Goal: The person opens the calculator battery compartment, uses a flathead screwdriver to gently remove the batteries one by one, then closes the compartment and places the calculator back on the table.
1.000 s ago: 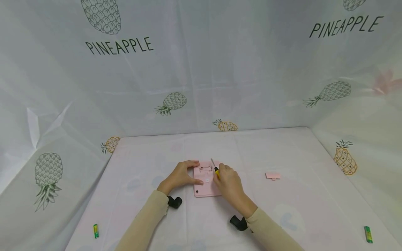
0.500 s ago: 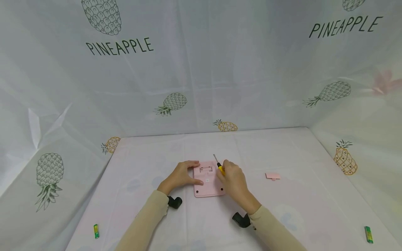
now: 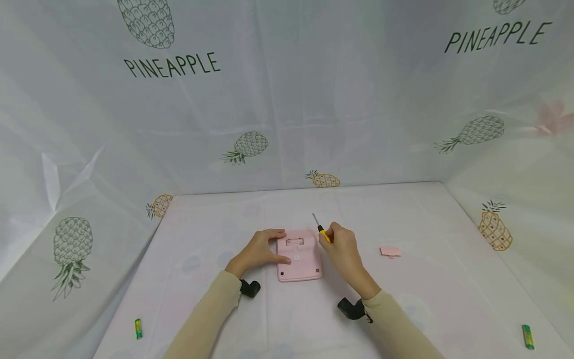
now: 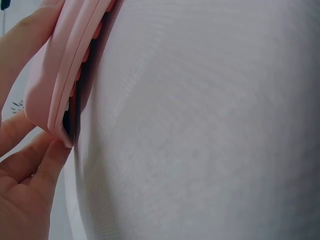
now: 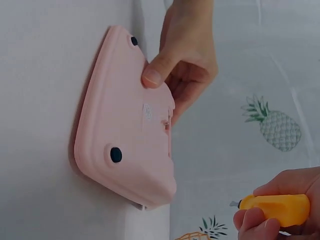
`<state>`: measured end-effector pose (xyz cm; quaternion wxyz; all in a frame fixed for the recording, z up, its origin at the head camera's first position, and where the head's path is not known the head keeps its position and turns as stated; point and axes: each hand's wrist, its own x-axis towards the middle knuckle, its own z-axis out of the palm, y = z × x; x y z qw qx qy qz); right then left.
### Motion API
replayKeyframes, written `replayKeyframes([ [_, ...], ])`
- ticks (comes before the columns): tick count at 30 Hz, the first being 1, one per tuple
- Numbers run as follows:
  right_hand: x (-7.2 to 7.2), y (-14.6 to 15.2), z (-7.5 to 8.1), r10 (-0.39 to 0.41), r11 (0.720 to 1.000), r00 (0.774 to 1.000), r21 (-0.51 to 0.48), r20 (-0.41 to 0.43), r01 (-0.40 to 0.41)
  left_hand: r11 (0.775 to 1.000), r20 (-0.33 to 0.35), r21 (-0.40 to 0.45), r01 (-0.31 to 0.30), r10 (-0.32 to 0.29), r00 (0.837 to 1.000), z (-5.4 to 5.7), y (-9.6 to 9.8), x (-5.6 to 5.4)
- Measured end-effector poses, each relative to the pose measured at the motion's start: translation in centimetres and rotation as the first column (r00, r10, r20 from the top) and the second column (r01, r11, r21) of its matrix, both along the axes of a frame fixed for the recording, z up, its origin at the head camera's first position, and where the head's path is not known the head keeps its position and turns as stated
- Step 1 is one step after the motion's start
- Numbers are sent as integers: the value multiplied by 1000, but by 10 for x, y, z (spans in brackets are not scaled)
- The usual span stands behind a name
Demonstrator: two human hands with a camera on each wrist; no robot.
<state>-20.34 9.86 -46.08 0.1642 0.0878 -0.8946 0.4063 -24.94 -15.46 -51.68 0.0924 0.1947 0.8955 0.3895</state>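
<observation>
A pink calculator point(image 3: 299, 269) lies face down on the cloth, its back up with an uncovered battery compartment and dark round feet. In the left wrist view, a row of keys shows along the underside of the calculator point(image 4: 60, 75). My left hand point(image 3: 256, 253) grips its left side, thumb on the back and fingers at the far edge. My right hand point(image 3: 344, 252) pinches a yellow-handled screwdriver point(image 3: 325, 236) just right of the calculator, the shaft pointing up and away. In the right wrist view the handle of the screwdriver point(image 5: 280, 207) is apart from the calculator.
A small pink battery cover point(image 3: 390, 252) lies to the right on the cloth. One green battery point(image 3: 138, 329) rests at the front left, another green battery point(image 3: 527, 337) at the front right. A pineapple-print curtain point(image 3: 287, 99) stands behind and at both sides.
My right hand has moved the screwdriver up and to the right, off the calculator's back, so its right side shows. My left hand and the calculator have stayed put.
</observation>
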Motion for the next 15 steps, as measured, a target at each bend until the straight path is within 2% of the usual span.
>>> replayKeyframes([
  [15, -6, 21, -4, -11, 989, 996, -145, 84, 24, 1000, 15, 7, 2, -2, 1000, 0, 0, 1],
])
